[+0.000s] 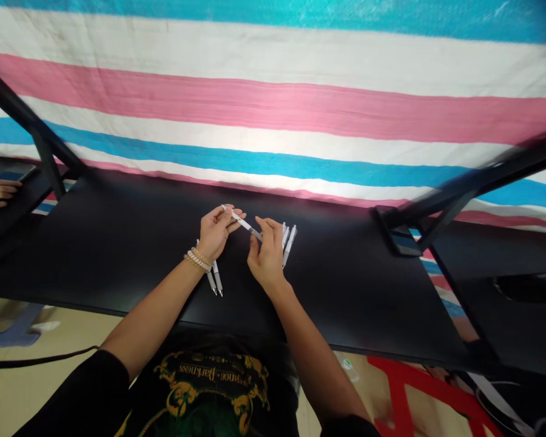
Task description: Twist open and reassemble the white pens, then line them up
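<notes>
Half-closed, the left hand (215, 232) and right hand (266, 255) pinched a white pen (242, 222) between them; spare pens (287, 244) lay beside each.

The only camera sits on the person's head, tipped forward and steeply down, so an onlooker would see it peering over their own chest. The black printed T-shirt (212, 388) fills the bottom edge of the view, close to the lens. Just beyond it, the left hand (215, 233) and right hand (267, 261) sit near the centre, over the black counter (118, 255). The wide view carries on past the counter's far edge to a striped cloth (273, 109) filling the top of the frame.
</notes>
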Tool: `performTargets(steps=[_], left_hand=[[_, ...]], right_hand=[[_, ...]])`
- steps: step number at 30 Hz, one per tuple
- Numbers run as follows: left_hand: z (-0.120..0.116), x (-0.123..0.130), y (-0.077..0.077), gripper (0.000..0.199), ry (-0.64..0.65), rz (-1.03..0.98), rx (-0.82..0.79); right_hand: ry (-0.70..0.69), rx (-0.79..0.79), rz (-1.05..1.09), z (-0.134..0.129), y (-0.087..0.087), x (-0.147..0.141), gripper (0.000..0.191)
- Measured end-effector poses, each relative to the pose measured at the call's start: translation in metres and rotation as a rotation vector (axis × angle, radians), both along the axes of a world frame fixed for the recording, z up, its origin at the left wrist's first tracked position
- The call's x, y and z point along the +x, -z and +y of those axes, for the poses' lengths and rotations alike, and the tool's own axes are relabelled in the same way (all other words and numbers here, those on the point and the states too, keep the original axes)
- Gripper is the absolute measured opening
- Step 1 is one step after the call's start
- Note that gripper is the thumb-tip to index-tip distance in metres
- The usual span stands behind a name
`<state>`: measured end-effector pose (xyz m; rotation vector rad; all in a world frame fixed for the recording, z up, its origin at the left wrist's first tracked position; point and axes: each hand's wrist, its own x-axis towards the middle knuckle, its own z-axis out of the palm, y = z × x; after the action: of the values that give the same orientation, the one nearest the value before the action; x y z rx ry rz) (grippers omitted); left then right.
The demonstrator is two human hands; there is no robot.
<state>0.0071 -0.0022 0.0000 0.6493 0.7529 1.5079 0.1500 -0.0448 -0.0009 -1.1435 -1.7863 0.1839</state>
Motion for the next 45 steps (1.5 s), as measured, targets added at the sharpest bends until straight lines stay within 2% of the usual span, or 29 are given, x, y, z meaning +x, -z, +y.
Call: performTargets(steps=[3, 5, 8, 12, 15, 28, 31, 36, 40, 45], left_hand=[[0.001, 0.0, 0.0, 0.026, -0.006, 0.001, -0.012], [0.001, -0.001, 0.0, 0.026, 0.004, 0.002, -0.005], [0.001, -0.001, -0.001, 0.026, -0.006, 0.0, 0.015], [0.001, -0.003, 0.0, 0.028, -0.025, -0.001, 0.026], [0.002, -0.004, 0.001, 0.029, -0.033, -0.004, 0.024], [0.003, -0.005, -0.003, 0.029, -0.058, -0.008, -0.012], [0.001, -0.004, -0.004, 0.028, -0.039, -0.003, -0.014], [-0.001, -0.004, -0.006, 0.029, 0.015, 0.017, 0.009], [-0.001, -0.004, -0.006, 0.028, -0.003, 0.013, 0.006], [-0.001, -0.005, -0.014, 0.017, 0.071, -0.124, -0.016]], right_hand=[[-0.048, -0.043, 0.037, -0.001, -0.001, -0.001, 0.036], [-0.013, -0.111, 0.118, -0.001, -0.001, 0.0, 0.031], [0.015, -0.163, 0.211, 0.0, -0.002, 0.001, 0.034], [-0.04, -0.188, 0.198, 0.001, -0.002, 0.002, 0.026], [-0.017, -0.178, 0.201, 0.002, -0.003, 0.002, 0.031], [-0.051, -0.184, 0.15, 0.0, -0.004, 0.003, 0.023], [-0.09, -0.239, 0.161, -0.002, -0.004, 0.002, 0.022], [-0.071, -0.277, 0.16, -0.003, -0.003, 0.003, 0.022], [-0.105, -0.296, 0.148, -0.002, -0.001, 0.003, 0.029], [-0.159, -0.288, 0.022, -0.004, -0.003, 0.001, 0.026]])
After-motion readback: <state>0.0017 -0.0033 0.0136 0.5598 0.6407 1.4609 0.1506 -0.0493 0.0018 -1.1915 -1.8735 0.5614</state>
